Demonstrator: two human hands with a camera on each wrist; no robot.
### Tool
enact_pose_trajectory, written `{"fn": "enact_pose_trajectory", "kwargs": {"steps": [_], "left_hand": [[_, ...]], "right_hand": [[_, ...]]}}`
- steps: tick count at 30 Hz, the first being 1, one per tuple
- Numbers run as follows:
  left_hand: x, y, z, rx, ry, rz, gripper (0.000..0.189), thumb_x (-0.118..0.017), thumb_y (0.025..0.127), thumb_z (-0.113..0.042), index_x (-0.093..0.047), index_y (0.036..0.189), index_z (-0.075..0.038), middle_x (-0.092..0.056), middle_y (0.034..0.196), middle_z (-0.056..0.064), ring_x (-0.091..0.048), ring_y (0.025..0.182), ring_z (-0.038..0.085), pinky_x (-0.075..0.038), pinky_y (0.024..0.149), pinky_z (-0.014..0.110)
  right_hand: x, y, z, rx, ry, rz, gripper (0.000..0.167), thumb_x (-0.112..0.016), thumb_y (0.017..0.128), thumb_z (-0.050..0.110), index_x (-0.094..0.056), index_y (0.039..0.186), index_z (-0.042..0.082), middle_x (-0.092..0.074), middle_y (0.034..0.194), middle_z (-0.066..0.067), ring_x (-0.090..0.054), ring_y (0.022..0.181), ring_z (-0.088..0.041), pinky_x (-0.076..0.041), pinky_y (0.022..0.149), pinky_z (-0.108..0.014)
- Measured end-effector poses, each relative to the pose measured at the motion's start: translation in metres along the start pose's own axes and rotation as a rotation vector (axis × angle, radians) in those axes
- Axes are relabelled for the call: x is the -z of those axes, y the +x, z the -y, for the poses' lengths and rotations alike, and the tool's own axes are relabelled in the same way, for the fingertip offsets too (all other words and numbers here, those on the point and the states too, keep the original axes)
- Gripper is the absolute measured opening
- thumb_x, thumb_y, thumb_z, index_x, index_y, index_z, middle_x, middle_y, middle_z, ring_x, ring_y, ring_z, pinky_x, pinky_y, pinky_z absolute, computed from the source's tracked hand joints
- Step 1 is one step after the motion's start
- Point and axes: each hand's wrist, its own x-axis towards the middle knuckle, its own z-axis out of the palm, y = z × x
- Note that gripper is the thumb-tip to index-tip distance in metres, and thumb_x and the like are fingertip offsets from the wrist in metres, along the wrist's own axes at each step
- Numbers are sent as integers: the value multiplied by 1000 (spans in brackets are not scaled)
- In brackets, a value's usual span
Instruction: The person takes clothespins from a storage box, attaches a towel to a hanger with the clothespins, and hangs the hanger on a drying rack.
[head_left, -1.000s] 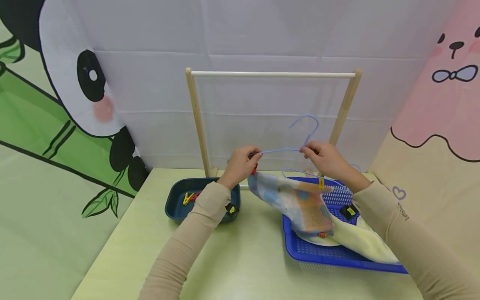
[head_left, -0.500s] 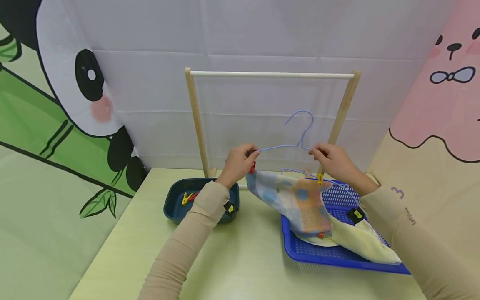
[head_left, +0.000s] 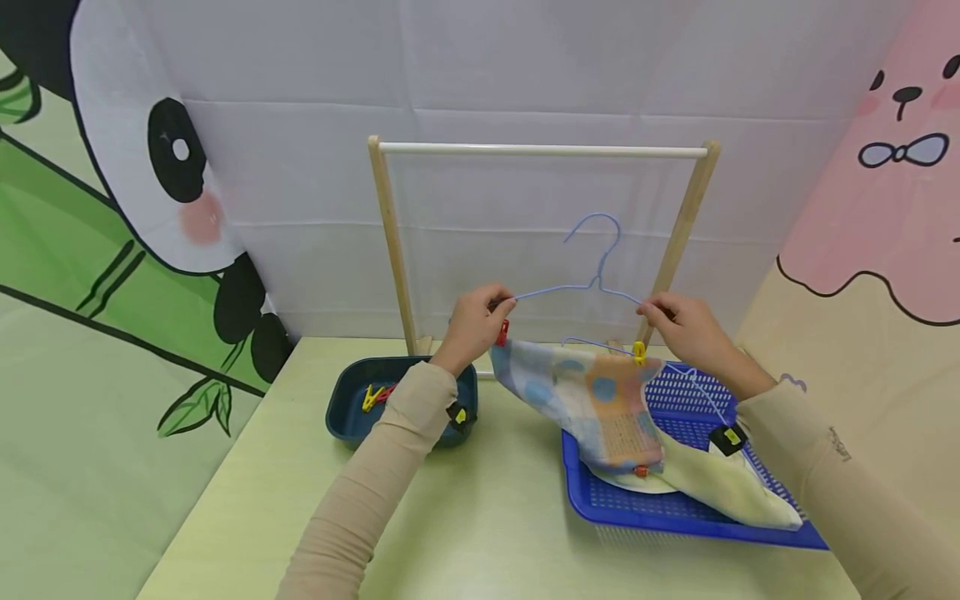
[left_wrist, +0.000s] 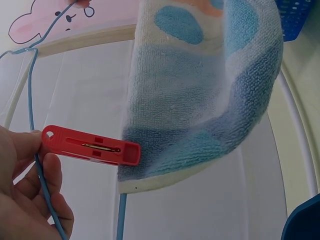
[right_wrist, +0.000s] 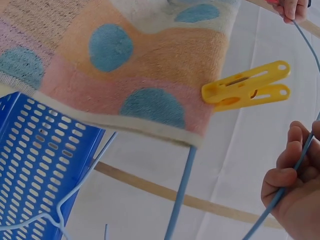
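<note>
My left hand pinches the left shoulder of a blue wire hanger. My right hand grips the right shoulder, so the hook points up between both hands. Below hangs a patterned terry towel with blue spots, its upper edge along the hanger's bottom bar. Near my left fingers, a red clothespin bites the towel's corner. A yellow clothespin grips the other corner, close to my right hand. The towel's lower end overlaps the yellow cloth, and a small orange-red piece shows there.
A blue perforated basket at the right holds the yellow cloth, with another blue wire hanger over it. Left stands a dark teal tub with yellow and red clothespins. Behind the hands rises a wooden rack with a white rod.
My right hand has slid right from the hanger's neck out along its shoulder. The hook has shifted left and slightly up. My left hand and the towel have barely moved.
</note>
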Motion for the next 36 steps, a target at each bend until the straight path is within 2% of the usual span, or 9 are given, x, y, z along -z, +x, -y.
{"fn": "enact_pose_trajectory", "kwargs": {"steps": [11, 16, 21, 28, 36], "left_hand": [[0, 4, 3, -33, -8, -22, 13, -57, 96, -19, -68, 95, -11, -64, 85, 0, -55, 71, 12, -46, 65, 30], [2, 5, 1, -21, -17, -18, 15, -56, 97, -20, -68, 97, -10, -64, 87, 1, -56, 73, 13, -46, 66, 31], [5, 9, -4, -15, -19, -30, 16, -57, 96, -19, -68, 99, -9, -65, 90, 2, -58, 77, 13, -48, 69, 30], [11, 16, -11, -45, -23, -51, 16, -57, 96, -17, -68, 99, -6, -66, 93, 12, -58, 78, 15, -47, 68, 30], [19, 27, -20, -94, 7, -86, 16, -58, 95, -15, -69, 99, -4, -66, 90, 7, -58, 82, 16, -47, 72, 30]], "right_hand": [[5, -6, -10, -37, -10, -10, 36, -44, 102, 29, -65, 102, 1, -57, 76, -8, -43, 62, -21, -36, 53, -30], [8, -7, -6, -71, 1, -24, 39, -43, 102, 32, -65, 105, 0, -54, 75, -8, -41, 62, -21, -35, 53, -29], [10, -6, 0, -53, -17, -71, 38, -44, 101, 31, -65, 105, 0, -55, 75, -8, -41, 62, -21, -34, 53, -29], [16, -3, 9, -37, -36, -118, 38, -43, 102, 29, -65, 105, -2, -51, 72, -9, -40, 60, -21, -33, 51, -29], [26, 2, 21, -30, -38, -178, 36, -44, 101, 28, -65, 105, -1, -49, 70, -8, -39, 54, -18, -32, 47, -27]]}}
